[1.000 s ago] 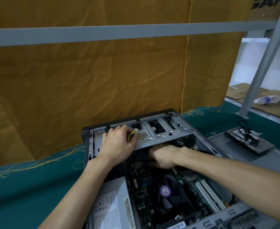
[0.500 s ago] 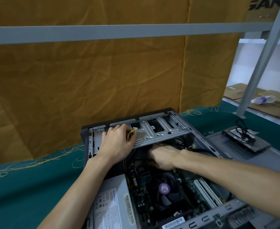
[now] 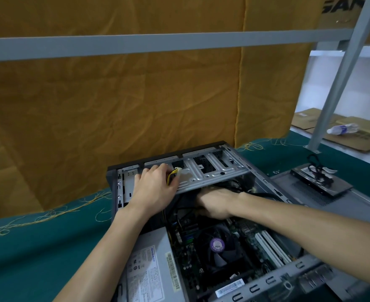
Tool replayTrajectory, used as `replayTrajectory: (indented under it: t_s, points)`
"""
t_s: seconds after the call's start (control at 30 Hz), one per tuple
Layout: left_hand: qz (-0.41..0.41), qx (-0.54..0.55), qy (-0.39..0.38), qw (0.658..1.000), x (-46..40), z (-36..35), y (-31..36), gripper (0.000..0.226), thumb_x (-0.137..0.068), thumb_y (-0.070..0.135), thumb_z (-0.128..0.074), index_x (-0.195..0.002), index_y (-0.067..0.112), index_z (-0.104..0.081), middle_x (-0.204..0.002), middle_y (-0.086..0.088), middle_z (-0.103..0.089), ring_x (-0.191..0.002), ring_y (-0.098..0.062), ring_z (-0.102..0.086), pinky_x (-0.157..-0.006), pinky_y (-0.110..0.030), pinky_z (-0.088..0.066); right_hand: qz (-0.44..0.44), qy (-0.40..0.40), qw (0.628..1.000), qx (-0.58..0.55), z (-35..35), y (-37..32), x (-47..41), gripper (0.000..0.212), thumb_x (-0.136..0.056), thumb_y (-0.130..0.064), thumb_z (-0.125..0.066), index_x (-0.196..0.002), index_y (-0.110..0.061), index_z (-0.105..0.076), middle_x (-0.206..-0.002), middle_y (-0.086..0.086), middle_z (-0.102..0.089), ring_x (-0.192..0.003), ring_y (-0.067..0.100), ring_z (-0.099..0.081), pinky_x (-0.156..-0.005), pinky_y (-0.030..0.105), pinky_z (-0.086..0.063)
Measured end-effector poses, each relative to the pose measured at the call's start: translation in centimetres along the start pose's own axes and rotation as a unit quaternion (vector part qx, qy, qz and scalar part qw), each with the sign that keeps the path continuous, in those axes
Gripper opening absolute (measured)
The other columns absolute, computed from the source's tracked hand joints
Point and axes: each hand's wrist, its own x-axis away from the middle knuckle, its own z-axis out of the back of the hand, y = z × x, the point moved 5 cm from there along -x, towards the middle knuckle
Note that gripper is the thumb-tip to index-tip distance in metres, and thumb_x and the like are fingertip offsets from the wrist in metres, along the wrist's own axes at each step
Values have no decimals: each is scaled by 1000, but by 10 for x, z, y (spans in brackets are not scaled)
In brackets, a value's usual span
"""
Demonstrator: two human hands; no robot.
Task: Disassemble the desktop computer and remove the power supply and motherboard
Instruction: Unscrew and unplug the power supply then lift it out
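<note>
An open desktop case (image 3: 264, 182) lies on its side on the green cloth. The grey power supply (image 3: 151, 267) with a white label sits in its near left corner. The motherboard (image 3: 190, 243) with a black fan (image 3: 217, 247) fills the middle. My left hand (image 3: 153, 188) grips a yellow-and-black cable with a white plug (image 3: 174, 174) at the left end of the metal drive cage (image 3: 214, 173). My right hand (image 3: 216, 202) reaches under the cage with fingers curled around black cables (image 3: 234, 184); its fingertips are hidden.
A removed grey side panel (image 3: 323, 192) lies right of the case with a drive and black cables (image 3: 319, 177) on it. Orange cloth (image 3: 114, 105) hangs behind. A grey frame post (image 3: 336, 83) stands at the right. Cardboard and a plastic bottle (image 3: 341, 128) lie beyond.
Both hands stay at the drive cage; my right hand has shifted slightly under it. The view has drifted a little.
</note>
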Motion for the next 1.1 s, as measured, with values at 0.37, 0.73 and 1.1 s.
replayTrajectory:
  t_s: [0.37,0.73,1.1]
  points:
    - [-7,11,-1,1000,6,8,5,32,-100,55,-46,-107,27,-59,-107,0,-64,-109,-32,-57,-91,-45,-33,10,18,999,44,20,-19,28,16,-98,-24,-57,-85,-15,-55,-97,17,-66,-87,37,-65,-66,33,-37]
    - [-40,260,-2,965,83,49,-8,21,-101,39,-58,-120,30,-62,-104,12,-73,-98,-3,-67,-87,-35,-55,41,221,872,-435,60,-57,73,19,-101,-40,-55,-91,-24,-59,-90,5,-70,-74,16,-72,-75,48,-58]
    - [-43,243,8,969,170,57,-19,50,-99,38,-63,-147,36,-48,-133,29,-58,-123,12,-52,-102,-15,-44,32,71,911,-405,30,-133,84,46,-102,-42,-53,-143,-23,-44,-128,6,-65,-114,24,-64,-103,51,-49]
